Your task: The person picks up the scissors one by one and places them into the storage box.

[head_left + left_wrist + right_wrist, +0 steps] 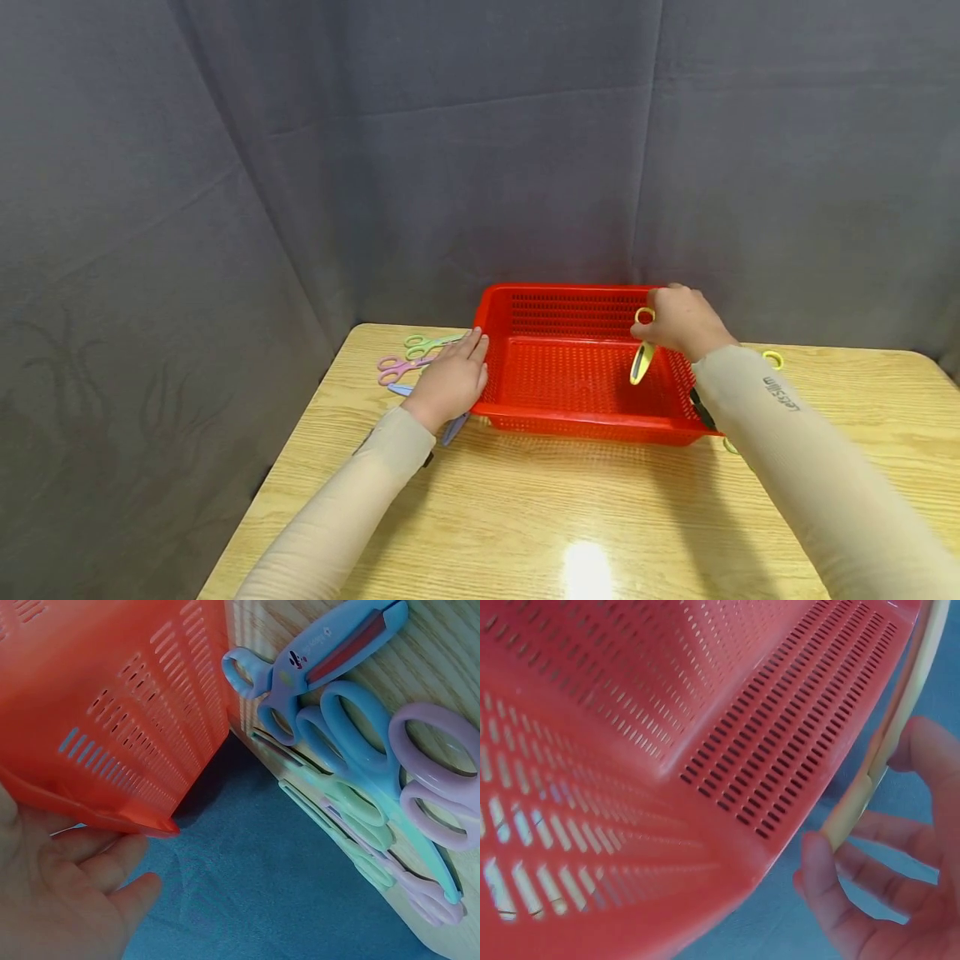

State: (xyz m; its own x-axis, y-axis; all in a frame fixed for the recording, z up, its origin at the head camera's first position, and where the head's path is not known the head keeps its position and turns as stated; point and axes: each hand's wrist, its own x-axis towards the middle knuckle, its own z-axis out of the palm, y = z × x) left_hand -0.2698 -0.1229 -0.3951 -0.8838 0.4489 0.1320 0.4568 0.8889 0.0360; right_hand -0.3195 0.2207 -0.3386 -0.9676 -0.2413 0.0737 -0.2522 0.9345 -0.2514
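A red perforated plastic basket (577, 422) stands on the table. My left hand (452, 377) rests at its left rim, fingers fairly straight; in the left wrist view the fingers touch the rim (97, 819). Over the right part of the basket, my right hand (684, 320) holds yellow scissors (642, 363) near the handles, blades hanging down. The right wrist view has the thumb and fingers pinching these yellow scissors (847, 810) edge-on. Beside and beneath the left hand lie green scissors (417, 347), pink scissors (393, 369) and blue scissors (454, 428).
Right of the basket, a yellow scissors handle (773, 359) shows, and a green piece (730, 446) peeks out by the right forearm. Several pastel scissors, including lilac scissors (431, 769), overlap left of the basket. A grey curtain (480, 183) hangs behind the wooden table (510, 517).
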